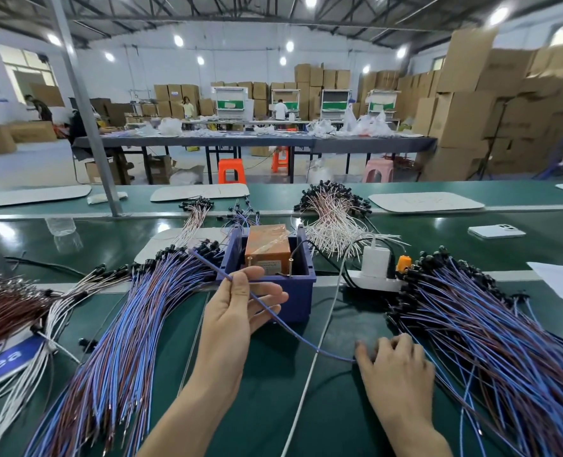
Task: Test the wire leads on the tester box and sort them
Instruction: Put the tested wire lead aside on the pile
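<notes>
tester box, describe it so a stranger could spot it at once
On the green bench, look between the two fans of blue and brown leads, just beyond the left hand. The tester box is the orange block in a dark blue tray, the only thing with two brass posts at its front.
</notes>
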A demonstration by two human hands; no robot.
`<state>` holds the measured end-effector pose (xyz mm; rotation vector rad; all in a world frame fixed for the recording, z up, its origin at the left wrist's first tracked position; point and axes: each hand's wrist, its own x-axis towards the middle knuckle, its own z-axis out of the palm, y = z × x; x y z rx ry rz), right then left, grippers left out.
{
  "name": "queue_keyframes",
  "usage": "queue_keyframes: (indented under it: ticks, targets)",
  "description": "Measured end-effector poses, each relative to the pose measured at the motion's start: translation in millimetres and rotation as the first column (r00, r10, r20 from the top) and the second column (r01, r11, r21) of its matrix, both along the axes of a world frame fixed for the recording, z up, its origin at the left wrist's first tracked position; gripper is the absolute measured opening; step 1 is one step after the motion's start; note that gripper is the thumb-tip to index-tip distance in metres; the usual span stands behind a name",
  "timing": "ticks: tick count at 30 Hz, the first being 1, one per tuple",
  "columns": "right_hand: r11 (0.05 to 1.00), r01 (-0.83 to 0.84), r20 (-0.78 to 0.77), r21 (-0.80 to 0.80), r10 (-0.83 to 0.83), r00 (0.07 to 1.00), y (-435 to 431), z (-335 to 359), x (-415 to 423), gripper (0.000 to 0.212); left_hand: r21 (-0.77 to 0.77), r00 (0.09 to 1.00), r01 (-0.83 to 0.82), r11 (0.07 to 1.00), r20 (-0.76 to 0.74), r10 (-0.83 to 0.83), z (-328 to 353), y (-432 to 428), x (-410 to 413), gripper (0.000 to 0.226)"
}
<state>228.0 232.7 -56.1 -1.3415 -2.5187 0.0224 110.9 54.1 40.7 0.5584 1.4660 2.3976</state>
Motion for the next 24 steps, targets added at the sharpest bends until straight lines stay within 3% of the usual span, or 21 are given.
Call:
queue_keyframes:
  ticks: [2,4,5,6,8,9,11,14,17,21,24]
  targets:
    - [0.988,-0.050,-0.333,-0.148,-0.003,0.943,4.6,0.9,2.6,0.046,0.015,1.000,-0.015,1.000,0.022,0.014,-1.0,-4.9,-3.3,0.032]
    - [0.892,-0.208,-0.693,-0.401,-0.146,0.706,10.9,6.0,6.4,0.046,0.025,0.998,-0.031,0.999,0.053,0.030,-3.2,-10.4,-8.1,0.032]
    - [0.810,-0.305,-0.784,-0.500,-0.275,0.557,12.6,10.3,7.1,0.045,0.024,0.997,-0.033,0.999,0.072,0.031,-5.2,-12.4,-10.6,0.032]
    - [0.708,-0.412,-0.811,-0.573,-0.415,0.413,13.5,13.6,6.0,0.041,0.017,0.995,-0.029,0.999,0.094,0.028,-8.3,-13.8,-12.6,0.032]
    - [0.444,-0.672,-0.705,-0.593,-0.689,0.167,12.8,17.7,-0.2,0.029,-0.017,0.991,-0.007,1.000,0.136,0.009,-16.3,-14.0,-13.6,0.032]
    - [0.330,-0.764,-0.604,-0.555,-0.791,0.097,12.2,19.9,-3.4,0.028,-0.044,0.989,0.016,0.999,0.148,-0.009,-20.9,-13.5,-13.1,0.032]
    - [0.190,-0.871,-0.430,-0.452,-0.902,0.027,14.1,22.2,-6.3,0.031,-0.119,0.986,0.080,0.990,0.156,-0.061,-30.0,-13.2,-12.1,0.032]
    - [0.038,-0.946,-0.308,-0.320,-0.949,0.066,21.8,21.1,-5.4,0.037,-0.291,0.983,0.168,0.942,0.125,-0.137,-41.3,-17.6,-15.3,0.033]
    - [-0.043,-0.944,-0.408,-0.327,-0.895,0.182,24.7,19.7,-5.4,0.041,-0.395,0.982,0.191,0.899,0.065,-0.180,-46.1,-21.3,-18.9,0.029]
    - [0.034,-0.898,-0.631,-0.439,-0.723,0.281,17.8,23.5,-14.2,0.042,-0.480,0.971,0.137,0.866,-0.110,-0.215,-48.0,-17.4,-14.0,0.015]
    - [0.172,-0.840,-0.777,-0.514,-0.508,0.372,1.3,33.3,-29.6,0.046,-0.553,0.942,-0.008,0.833,-0.285,-0.180,-49.7,-8.5,-8.0,0.010]
